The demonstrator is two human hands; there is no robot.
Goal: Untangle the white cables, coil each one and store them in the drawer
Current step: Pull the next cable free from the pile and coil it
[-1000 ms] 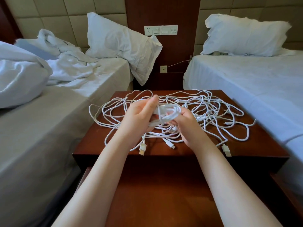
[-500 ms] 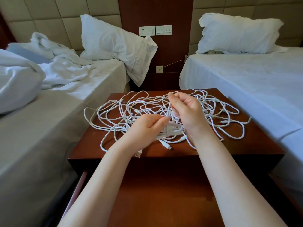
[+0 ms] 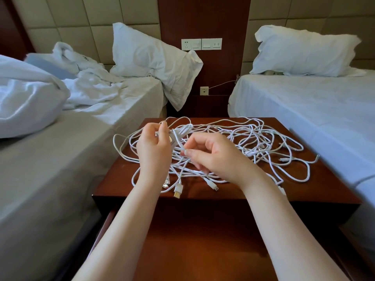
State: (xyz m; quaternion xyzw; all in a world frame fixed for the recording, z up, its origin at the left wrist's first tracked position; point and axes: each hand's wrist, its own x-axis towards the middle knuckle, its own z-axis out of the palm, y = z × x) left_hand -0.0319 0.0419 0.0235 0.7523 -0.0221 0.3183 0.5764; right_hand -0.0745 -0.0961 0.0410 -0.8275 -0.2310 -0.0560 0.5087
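A tangle of white cables (image 3: 251,142) spreads over the dark wooden nightstand (image 3: 324,179). My left hand (image 3: 154,149) is raised over the left part of the tangle and grips a small bundle of coiled cable, a plug end showing by its fingers. My right hand (image 3: 215,155) is beside it, fingers curled, pinching a strand that runs up to that bundle. A USB plug (image 3: 178,191) and a smaller plug (image 3: 213,185) lie near the nightstand's front edge. The open drawer (image 3: 203,250) lies below my forearms.
An unmade bed (image 3: 50,179) with a crumpled duvet and a pillow (image 3: 150,59) stands at the left, a made bed (image 3: 314,102) with a pillow at the right. Wall sockets (image 3: 200,44) sit on the wooden panel behind the nightstand.
My left hand has risen to the upper left with the cable bundle. My right hand has dropped from above the tangle to beside the left hand, pinching a strand.
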